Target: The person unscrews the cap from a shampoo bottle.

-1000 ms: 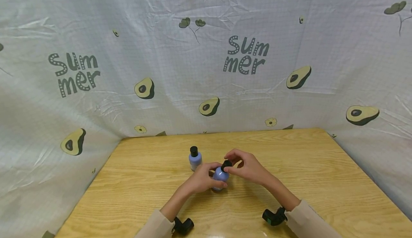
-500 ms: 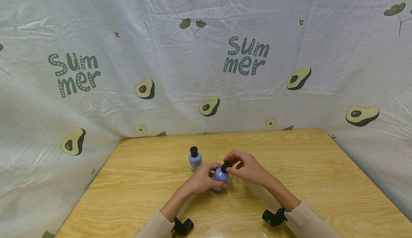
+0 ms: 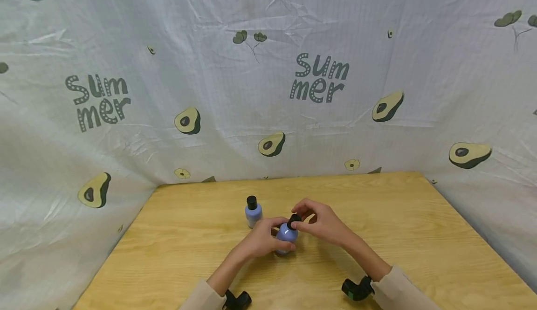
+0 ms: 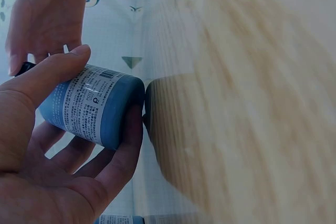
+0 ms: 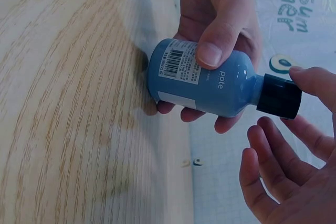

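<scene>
Holding the blue bottle (image 3: 287, 233) near the middle of the wooden surface (image 3: 402, 235), the left hand (image 3: 261, 239) wraps thumb and fingers round its body, base just off the wood; the right hand (image 3: 323, 222) pinches the black cap (image 5: 279, 96) at its fingertips, the other fingers loose; the cap sits on the neck, so I judge the twisting under way, not finished; farther left stands 1 second blue bottle (image 3: 253, 211), capped; behind hangs the avocado-print cloth (image 3: 268, 91).

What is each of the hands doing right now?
Left hand: grips the small blue plastic bottle around its body.
Right hand: pinches the bottle's round black cap with its fingertips.
</scene>
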`<state>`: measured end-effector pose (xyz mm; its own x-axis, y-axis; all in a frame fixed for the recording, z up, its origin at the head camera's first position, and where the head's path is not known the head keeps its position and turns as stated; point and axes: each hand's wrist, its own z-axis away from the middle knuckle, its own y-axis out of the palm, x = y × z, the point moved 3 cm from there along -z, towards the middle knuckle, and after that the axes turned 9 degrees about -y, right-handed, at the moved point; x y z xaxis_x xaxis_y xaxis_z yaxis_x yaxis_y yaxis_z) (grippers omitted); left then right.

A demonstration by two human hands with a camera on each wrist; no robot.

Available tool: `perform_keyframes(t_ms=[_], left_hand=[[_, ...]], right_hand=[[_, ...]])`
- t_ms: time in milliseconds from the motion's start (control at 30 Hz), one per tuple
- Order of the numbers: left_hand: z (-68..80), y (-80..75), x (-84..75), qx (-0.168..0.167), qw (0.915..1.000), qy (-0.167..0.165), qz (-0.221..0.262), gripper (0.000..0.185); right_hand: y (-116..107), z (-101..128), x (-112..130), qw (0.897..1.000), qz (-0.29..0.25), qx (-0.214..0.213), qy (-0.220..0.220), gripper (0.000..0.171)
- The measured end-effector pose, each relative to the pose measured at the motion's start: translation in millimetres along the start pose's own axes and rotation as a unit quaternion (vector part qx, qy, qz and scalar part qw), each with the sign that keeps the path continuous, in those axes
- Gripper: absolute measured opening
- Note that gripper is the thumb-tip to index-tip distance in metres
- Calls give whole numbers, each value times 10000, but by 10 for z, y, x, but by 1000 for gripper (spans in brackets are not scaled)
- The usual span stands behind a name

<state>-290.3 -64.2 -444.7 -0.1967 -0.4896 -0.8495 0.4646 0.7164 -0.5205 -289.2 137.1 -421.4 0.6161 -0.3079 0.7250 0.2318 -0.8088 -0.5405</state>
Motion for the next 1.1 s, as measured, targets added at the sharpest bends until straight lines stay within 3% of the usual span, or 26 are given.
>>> perform_keyframes(t_ms=[367,767,1100], left_hand=[[12,10,4,85,9999,-26,147,52],[7,12,9,35,9999,-99,121,54],[13,13,10,78,9996,-161,218,53]], right_hand=[[3,19,-18,9999,-67,62,-59,22],[10,9,-12,9991,-160,303,-264,28],[7,18,-11,10000,-4,3,-61,28]])
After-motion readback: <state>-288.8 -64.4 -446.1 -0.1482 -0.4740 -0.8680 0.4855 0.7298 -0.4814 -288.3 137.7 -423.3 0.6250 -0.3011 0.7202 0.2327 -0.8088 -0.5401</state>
